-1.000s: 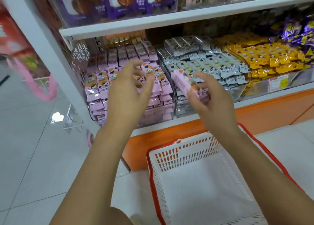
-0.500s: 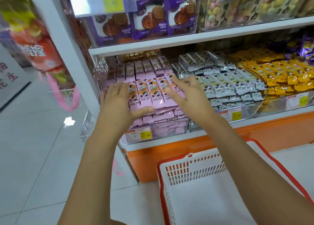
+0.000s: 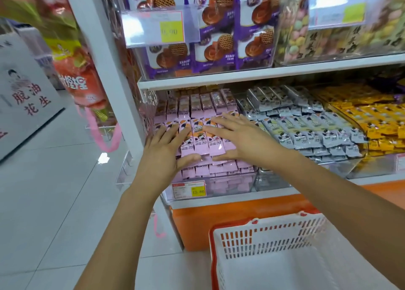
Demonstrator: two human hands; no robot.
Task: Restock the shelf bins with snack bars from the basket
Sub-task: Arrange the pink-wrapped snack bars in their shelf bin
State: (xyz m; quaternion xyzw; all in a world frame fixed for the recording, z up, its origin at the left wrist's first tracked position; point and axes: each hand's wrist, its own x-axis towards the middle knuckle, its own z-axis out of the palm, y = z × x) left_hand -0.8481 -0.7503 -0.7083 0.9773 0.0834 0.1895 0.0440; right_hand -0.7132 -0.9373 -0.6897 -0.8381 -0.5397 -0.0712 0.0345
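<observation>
Pink snack bars (image 3: pixel 198 144) fill a clear shelf bin (image 3: pixel 230 185) on the lower shelf. My left hand (image 3: pixel 163 152) lies flat on the left side of the top row, fingers straight, thumb against the bars' near ends. My right hand (image 3: pixel 243 139) rests flat on the right side of the same row, fingers spread toward the left. Neither hand holds a bar. The white basket with a red rim (image 3: pixel 263 235) stands on the floor below, and its visible inside shows no bars.
To the right sit a bin of grey bars (image 3: pixel 311 127) and one of yellow bars (image 3: pixel 377 118). Purple biscuit packs (image 3: pixel 219 40) fill the shelf above. A white upright post (image 3: pixel 114 75) and hanging red bags (image 3: pixel 74 70) are at left. Tiled floor (image 3: pixel 54 202) lies left.
A second ago my right hand held a pink bar in front of the bins. Now both hands lie flat on the pink bars and the view has tilted up.
</observation>
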